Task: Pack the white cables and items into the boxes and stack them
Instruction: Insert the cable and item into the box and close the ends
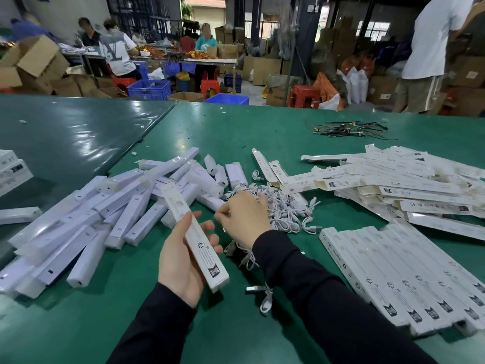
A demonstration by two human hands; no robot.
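Observation:
My left hand (181, 261) grips a long white box (195, 240) held slanted above the green table (236, 132). My right hand (242, 215) reaches over a heap of coiled white cables (283, 208) in the middle, fingers curled down onto the cables; whether it holds one is hidden. One loose white cable (265, 298) lies near my right sleeve. A pile of white wrapped bar-shaped items (110, 214) lies to the left. Flat unfolded boxes (393, 185) are heaped at the right. Packed boxes (409, 279) lie side by side in a row at the near right.
A bundle of dark and coloured wires (349, 130) lies at the far right of the table. More white boxes (11, 169) sit at the left edge. Beyond the table are people at work, cardboard cartons, blue crates (149, 89) and red stools (304, 97).

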